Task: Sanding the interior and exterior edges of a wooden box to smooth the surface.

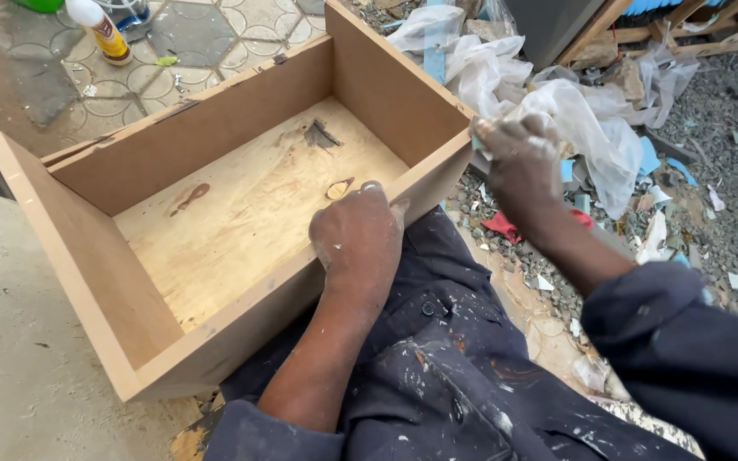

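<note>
At the drawer box [215, 196]'s three-o'clock corner: left hand [359, 239] clamping near wall, right hand [518, 158] fingers curled, sanding; calling for steady bracing.

An open wooden box [215, 213] rests tilted across the person's lap. The left hand [356, 235] grips the box's near wall, fingers hooked over the edge. At two o'clock from it, the right hand [518, 158] presses on the box's corner. A glue bottle [102, 30] stands at eleven o'clock, crumpled plastic sheeting [574, 111] at one.
</note>
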